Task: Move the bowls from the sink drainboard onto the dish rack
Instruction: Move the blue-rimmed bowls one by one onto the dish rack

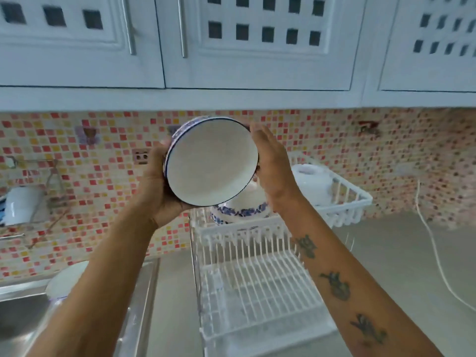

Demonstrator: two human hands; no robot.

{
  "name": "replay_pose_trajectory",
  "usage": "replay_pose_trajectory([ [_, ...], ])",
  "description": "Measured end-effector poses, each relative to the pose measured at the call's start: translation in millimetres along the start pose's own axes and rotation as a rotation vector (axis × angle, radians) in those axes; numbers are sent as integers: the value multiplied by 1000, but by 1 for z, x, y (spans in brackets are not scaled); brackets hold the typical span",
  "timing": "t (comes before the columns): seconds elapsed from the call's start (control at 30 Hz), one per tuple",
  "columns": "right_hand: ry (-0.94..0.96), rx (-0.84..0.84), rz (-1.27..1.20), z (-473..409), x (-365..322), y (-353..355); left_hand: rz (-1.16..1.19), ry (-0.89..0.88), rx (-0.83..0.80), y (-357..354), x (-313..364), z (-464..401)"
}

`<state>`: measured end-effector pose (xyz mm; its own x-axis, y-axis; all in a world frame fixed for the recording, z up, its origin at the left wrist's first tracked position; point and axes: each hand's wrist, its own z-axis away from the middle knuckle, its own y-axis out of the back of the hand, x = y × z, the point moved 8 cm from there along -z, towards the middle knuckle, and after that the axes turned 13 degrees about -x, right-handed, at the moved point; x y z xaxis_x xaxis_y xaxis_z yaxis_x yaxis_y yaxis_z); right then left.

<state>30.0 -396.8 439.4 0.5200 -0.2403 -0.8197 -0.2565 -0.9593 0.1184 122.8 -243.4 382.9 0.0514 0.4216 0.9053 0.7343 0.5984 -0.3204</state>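
Porcelain first: we have a round white bowl with a dark blue rim and a blue pattern on its outer wall (pixel 211 161) up in the air between both hands, tipped on edge so its pale inside faces us, above the far end of the white wire dish rack (pixel 257 287) and well clear of it. One blue-and-white patterned bowl (pixel 239 210) already sits at the back of that rack, just beneath the raised one, and white dishes rest in the white plastic basket (pixel 342 202) further right. Back by the steel sink drainboard (pixel 144 287) a white rounded dish with a blue edge (pixel 68 279) lies partly hidden behind our left forearm, too blurred to name for certain; we judge at least that piece is left to carry over. So we reckon the job partly done: one bowl racked, one in transit, perhaps one waiting. Our left hand (pixel 154 186) cups the bowl from below and behind, fingers wrapped around its patterned wall. Our right hand (pixel 270 163) lies flat and open-fingered against the opposite rim, steadying rather than gripping, and both forearms reach forward and upward over the grey counter (pixel 386 253).
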Motion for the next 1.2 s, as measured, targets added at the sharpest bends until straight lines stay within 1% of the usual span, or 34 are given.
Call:
replay_pose_trajectory([
  [0.03,-62,-18,43,-1,5,12,-113,-15,-34,-14,3,-5],
  [0.1,-150,-62,97,-5,12,33,-308,-53,-14,-31,8,-16],
  [0.17,-245,-111,153,-7,17,47,-485,-102,45,-39,10,-30],
  [0.23,-365,-166,232,-7,27,53,-619,-160,148,-37,7,-42],
  [0.33,-504,-197,301,-5,41,59,-837,-209,209,-50,-3,-45],
  [0.4,-541,-197,309,-5,50,61,-939,-233,241,-55,-11,-49],
  [0.5,-557,-188,273,-8,66,59,-1031,-218,257,-54,-22,-57],
  [0.63,-569,-143,162,-12,91,53,-1103,-144,264,-50,-34,-62],
  [0.73,-600,-100,131,-13,110,52,-1159,-89,258,-49,-40,-65],
  [0.87,-633,-94,75,-14,126,49,-1260,-11,243,-45,-47,-68],
  [1.0,-681,-125,24,-15,137,48,-1384,11,202,-46,-54,-72],
  [1.2,-727,-157,56,-14,147,44,-1357,175,163,-35,-68,-73],
])
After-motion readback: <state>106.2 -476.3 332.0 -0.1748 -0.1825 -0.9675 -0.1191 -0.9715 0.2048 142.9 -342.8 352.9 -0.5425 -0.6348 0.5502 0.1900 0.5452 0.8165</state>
